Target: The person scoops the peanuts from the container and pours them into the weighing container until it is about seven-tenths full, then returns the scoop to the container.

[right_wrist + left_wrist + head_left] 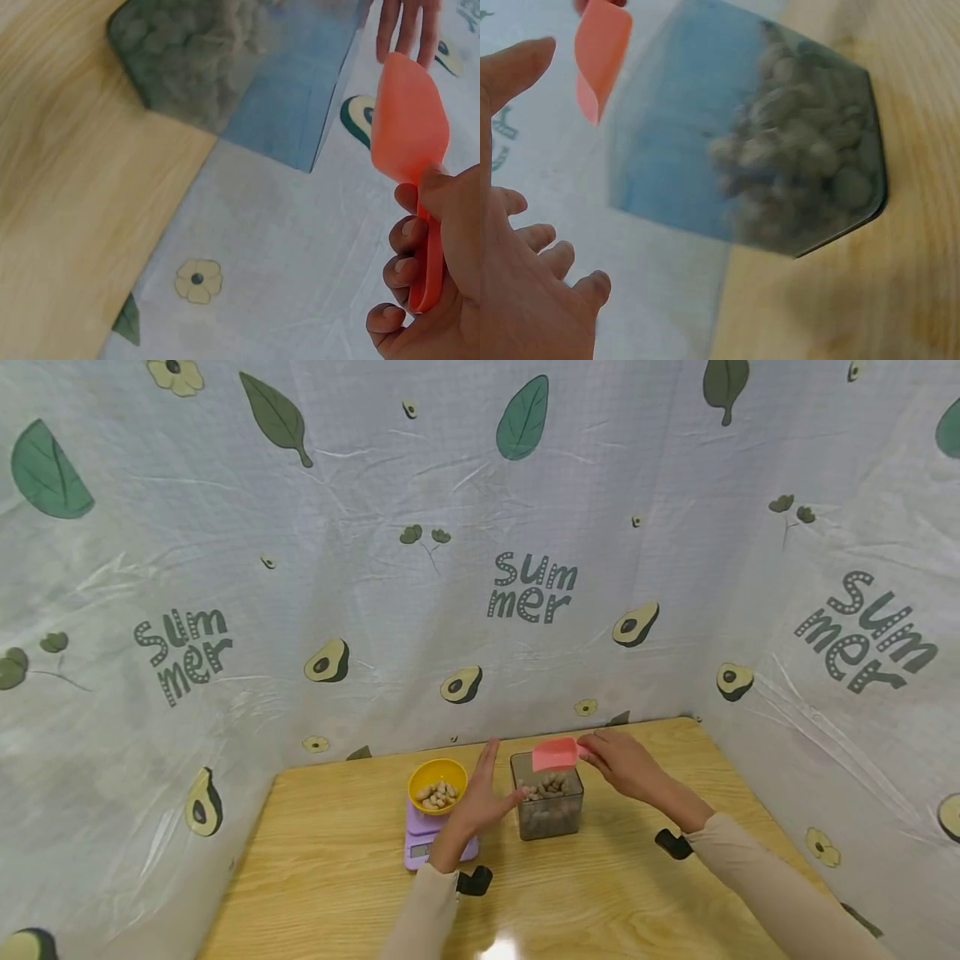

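Note:
My right hand (621,766) grips the handle of a pink scoop (556,754), whose blade hangs over a clear grey box (551,821). Peanuts in their shells (802,135) fill the lower part of that box. The scoop's handle (429,270) runs through my curled right fingers in the right wrist view. My left hand (480,797) is spread between the box and a yellow bowl (438,764), holding nothing; its thumb points at the box's near left side. More peanuts (437,795) lie in the bowl, which sits on a purple kitchen scale (417,852), partly hidden by my left forearm.
Everything stands on a wooden table (337,852). A white sheet (420,602) printed with leaves, avocados and lettering hangs behind the table and along both sides, close to the table's back edge.

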`<act>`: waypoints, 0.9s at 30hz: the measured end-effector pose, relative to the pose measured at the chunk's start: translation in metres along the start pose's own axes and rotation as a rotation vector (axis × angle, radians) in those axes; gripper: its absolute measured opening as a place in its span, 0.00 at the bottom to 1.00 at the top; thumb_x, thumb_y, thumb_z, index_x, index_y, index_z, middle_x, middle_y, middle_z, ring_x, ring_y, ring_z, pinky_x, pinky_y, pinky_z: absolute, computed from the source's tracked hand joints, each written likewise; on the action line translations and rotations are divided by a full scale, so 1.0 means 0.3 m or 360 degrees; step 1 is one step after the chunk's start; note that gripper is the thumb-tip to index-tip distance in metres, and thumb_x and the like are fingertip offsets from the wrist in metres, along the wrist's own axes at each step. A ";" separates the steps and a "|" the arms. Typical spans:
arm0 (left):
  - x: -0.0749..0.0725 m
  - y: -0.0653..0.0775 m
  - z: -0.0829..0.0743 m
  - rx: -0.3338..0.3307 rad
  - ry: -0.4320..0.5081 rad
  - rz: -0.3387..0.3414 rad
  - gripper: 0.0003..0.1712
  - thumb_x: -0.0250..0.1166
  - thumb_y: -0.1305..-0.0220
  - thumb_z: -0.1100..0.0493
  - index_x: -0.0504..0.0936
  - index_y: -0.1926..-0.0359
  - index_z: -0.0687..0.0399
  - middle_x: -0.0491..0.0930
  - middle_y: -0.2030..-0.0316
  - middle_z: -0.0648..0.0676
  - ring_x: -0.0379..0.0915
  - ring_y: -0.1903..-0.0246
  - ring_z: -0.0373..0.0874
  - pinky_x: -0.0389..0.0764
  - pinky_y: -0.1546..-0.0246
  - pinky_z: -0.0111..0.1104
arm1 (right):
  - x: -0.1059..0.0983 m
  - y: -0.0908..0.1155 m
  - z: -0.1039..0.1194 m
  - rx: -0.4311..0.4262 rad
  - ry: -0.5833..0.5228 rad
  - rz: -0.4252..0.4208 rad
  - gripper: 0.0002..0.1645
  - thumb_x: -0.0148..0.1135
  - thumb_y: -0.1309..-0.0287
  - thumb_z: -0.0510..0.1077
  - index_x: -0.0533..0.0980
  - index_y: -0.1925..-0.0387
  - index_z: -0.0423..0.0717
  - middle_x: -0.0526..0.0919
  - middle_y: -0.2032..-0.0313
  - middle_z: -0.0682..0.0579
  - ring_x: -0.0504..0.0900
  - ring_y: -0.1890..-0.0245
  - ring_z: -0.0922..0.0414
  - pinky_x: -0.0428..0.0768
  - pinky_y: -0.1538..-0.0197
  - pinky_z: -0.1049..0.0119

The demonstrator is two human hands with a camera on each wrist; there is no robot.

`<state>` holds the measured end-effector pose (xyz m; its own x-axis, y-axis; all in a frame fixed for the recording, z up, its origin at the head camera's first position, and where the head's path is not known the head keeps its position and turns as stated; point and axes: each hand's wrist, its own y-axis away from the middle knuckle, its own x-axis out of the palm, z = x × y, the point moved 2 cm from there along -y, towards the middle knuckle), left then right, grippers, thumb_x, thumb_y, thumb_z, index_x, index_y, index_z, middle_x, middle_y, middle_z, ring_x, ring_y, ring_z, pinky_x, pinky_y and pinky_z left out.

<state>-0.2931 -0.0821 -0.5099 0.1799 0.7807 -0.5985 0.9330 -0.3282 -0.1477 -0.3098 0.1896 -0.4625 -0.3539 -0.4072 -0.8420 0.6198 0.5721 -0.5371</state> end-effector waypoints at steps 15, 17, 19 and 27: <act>0.105 -0.060 0.034 -0.0066 0.0053 0.0143 0.61 0.66 0.40 0.37 0.36 0.21 0.48 0.38 0.21 0.60 0.45 0.24 0.62 0.57 0.29 0.58 | -0.007 -0.051 -0.019 -0.0290 0.0523 0.0266 0.10 0.69 0.43 0.50 0.80 0.61 0.54 0.80 0.69 0.55 0.79 0.66 0.55 0.75 0.64 0.60; 0.106 -0.063 0.033 -0.0073 0.0043 0.0151 0.61 0.65 0.40 0.37 0.36 0.21 0.48 0.38 0.21 0.61 0.45 0.24 0.62 0.57 0.29 0.57 | -0.006 -0.058 -0.019 -0.0355 0.0593 0.0296 0.11 0.70 0.45 0.49 0.80 0.60 0.54 0.80 0.68 0.55 0.79 0.65 0.55 0.76 0.61 0.59; 0.104 -0.063 0.033 -0.0084 0.0032 0.0159 0.61 0.65 0.40 0.36 0.37 0.21 0.49 0.38 0.21 0.61 0.46 0.25 0.62 0.57 0.29 0.57 | -0.011 -0.069 -0.015 -0.0415 0.0653 0.0321 0.12 0.72 0.47 0.48 0.80 0.60 0.54 0.80 0.67 0.54 0.79 0.64 0.55 0.76 0.62 0.59; 0.104 -0.059 0.035 -0.0097 0.0033 0.0158 0.61 0.69 0.42 0.39 0.39 0.21 0.51 0.41 0.22 0.60 0.52 0.27 0.63 0.62 0.31 0.56 | -0.029 -0.126 0.040 -0.0537 0.0887 0.0487 0.11 0.73 0.49 0.48 0.82 0.62 0.56 0.79 0.68 0.55 0.75 0.65 0.57 0.69 0.64 0.63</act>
<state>-0.3073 -0.0575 -0.5344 0.2782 0.7569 -0.5914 0.9273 -0.3721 -0.0401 -0.3216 0.1630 -0.4342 -0.5595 0.1790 -0.8093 0.5300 0.8280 -0.1833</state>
